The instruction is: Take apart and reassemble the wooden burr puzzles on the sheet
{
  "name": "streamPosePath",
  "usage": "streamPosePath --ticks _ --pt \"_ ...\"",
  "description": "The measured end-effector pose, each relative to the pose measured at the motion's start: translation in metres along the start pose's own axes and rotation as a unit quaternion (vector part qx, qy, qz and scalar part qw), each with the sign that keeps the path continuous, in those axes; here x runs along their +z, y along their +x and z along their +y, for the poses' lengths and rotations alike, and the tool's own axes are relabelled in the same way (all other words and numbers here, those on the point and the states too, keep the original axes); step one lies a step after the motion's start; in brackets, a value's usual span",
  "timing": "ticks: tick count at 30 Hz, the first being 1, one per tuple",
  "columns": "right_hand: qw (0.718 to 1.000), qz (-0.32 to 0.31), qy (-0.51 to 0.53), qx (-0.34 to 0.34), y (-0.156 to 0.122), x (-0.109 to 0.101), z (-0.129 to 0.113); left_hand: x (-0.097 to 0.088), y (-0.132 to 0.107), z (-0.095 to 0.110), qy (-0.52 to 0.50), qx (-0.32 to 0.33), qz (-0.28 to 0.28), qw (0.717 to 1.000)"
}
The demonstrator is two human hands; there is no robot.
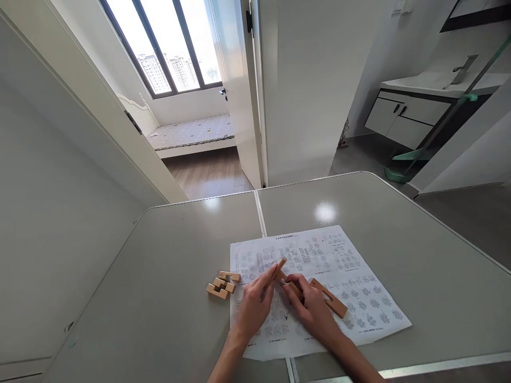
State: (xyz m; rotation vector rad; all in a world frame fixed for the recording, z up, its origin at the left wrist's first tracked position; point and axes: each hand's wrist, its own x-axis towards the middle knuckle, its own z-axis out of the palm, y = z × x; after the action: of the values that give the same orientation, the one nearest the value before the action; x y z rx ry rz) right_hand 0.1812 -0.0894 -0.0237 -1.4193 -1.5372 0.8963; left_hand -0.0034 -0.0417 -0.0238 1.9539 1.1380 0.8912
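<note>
My left hand (256, 299) is closed on a wooden puzzle piece (282, 264), whose end sticks up past the fingers. Beside it, my right hand (310, 303) grips a second wooden piece (296, 290), partly covered by the fingers. The two pieces meet or nearly meet between my hands; I cannot tell how they join. Just right of my right hand, a flat wooden bar with a long slot (338, 306) lies on the printed instruction sheet (371, 308). Several small notched wooden blocks (217, 290) sit in a cluster on the table, left of the sheet.
The grey table (191, 244) has a pale seam (259, 213) down its middle and a rounded far edge. Past it are an open door (239, 96), a bed (191, 133) under a window, and a washbasin cabinet (407, 114) with a green-handled tool (443, 114) at the right.
</note>
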Motion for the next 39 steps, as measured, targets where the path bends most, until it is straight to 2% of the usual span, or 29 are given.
streamPosePath --ticks 9,15,25,31,39 --pt "0.999 -0.03 0.02 0.001 0.0 -0.001 -0.001 -0.001 0.003 -0.003 0.067 0.018 0.088 0.994" --pt "0.999 -0.052 -0.007 0.003 0.001 -0.001 0.001 0.0 0.003 -0.004 0.073 0.024 0.103 0.992" --pt "0.998 -0.06 -0.008 -0.008 -0.001 0.001 0.007 -0.004 0.004 -0.004 0.043 0.006 0.078 0.996" --pt "0.999 -0.027 -0.021 -0.005 0.0 0.005 0.011 -0.001 0.0 0.008 0.009 0.008 -0.027 1.0" --pt "0.999 -0.028 -0.028 -0.014 0.0 0.004 0.012 0.001 -0.003 0.01 0.042 0.015 -0.005 0.999"
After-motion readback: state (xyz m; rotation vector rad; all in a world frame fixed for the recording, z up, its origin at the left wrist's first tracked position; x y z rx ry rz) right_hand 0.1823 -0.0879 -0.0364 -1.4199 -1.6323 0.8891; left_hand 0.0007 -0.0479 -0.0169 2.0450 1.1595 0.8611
